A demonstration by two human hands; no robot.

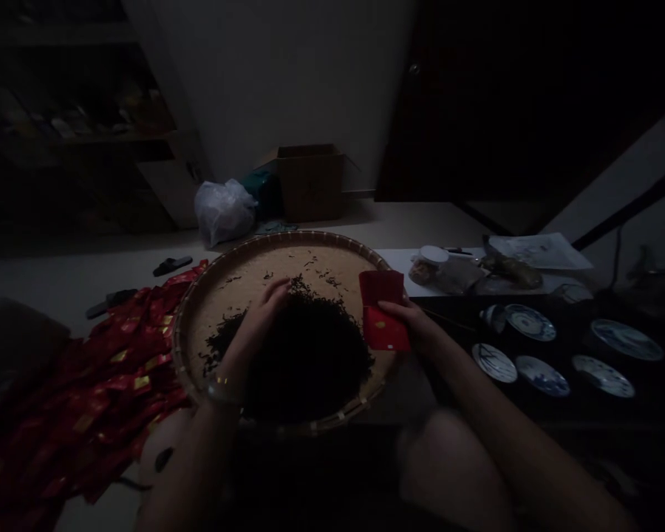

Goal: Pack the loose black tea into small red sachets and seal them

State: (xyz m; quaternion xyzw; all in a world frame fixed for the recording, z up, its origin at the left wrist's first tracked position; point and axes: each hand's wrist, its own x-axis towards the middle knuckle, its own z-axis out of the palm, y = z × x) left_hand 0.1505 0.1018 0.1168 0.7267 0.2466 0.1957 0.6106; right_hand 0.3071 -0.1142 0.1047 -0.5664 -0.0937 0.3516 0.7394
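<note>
A round woven bamboo tray [238,258] lies in front of me, with a heap of dark dried leaves [310,347], like loose tea, on it. My left hand [263,314] is over the heap's left side, its fingers stretched forward; nothing shows in them, though the light is dim. Above the tray's right rim, my right hand [410,316] grips a red paper packet [385,325] with a small gold mark. The packet's flap stands up. My right fingers are partly hidden behind it.
Many red packets [116,384] are piled on the floor at left, near dark slippers [171,266]. Blue-and-white dishes [532,323] and a lidded jar [429,266] stand at right. Beyond the tray are a white plastic bag [224,210] and a cardboard box [312,185].
</note>
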